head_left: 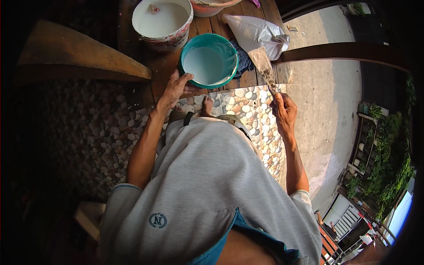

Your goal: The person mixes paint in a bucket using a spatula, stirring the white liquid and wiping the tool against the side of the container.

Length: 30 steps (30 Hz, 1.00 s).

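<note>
A round teal basin [235,66] holds whitish liquid and stands near the front edge of a wooden table [212,26]. My left hand [176,89] grips the basin's near left side, thumb at the rim and fingers low on its wall. In my right hand [286,110], closed around the handle, is a putty knife [261,62] with a wide blade. Its blade points up and away, smeared with pale and dark residue. The blade lies to the right of the basin, apart from it, and overlaps a white sack [254,33] in the view.
A white bucket [170,42] with pale liquid stands behind the basin, beside an orange tub [212,8]. Dark cloth [244,62] lies between basin and sack. Wooden beams [88,55] flank the table on both sides. Underfoot is a pebble-patterned floor [247,99].
</note>
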{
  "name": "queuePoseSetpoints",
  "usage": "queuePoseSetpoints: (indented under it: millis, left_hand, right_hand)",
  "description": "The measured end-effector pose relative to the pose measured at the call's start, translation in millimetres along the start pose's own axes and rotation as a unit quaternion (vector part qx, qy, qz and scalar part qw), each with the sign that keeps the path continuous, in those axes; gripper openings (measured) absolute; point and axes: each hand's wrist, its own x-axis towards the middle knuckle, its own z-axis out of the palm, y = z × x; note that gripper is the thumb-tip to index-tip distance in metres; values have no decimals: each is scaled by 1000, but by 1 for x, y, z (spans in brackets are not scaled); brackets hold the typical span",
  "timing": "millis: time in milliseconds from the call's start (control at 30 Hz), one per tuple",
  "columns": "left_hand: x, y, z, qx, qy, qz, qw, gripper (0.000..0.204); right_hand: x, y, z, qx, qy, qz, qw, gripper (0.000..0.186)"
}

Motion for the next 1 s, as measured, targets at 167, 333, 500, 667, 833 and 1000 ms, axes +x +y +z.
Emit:
queuePoseSetpoints:
  millis: [167, 333, 500, 667, 833, 1000]
  left_hand:
    - [0, -2, 1, 12, -8, 46, 999, 47]
    - [4, -7, -4, 14, -7, 50, 999, 44]
    - [2, -7, -4, 8, 3, 39, 999, 45]
    - [-4, 1, 4, 7, -7, 54, 998, 47]
    - [-5, 5, 6, 6, -10, 43, 999, 48]
    - [-4, 4, 6, -7, 4, 58, 998, 50]
  right_hand:
    - [5, 12, 43, 134, -75, 101, 983, 23]
    - [16, 19, 53, 35, -68, 100, 992, 26]
    - [28, 12, 33, -99, -90, 88, 987, 39]
    - [25, 11, -5, -109, -57, 59, 991, 36]
    - [23, 6, -31, -118, -31, 56, 991, 34]
    - [28, -8, -10, -96, -120, 32, 988, 33]
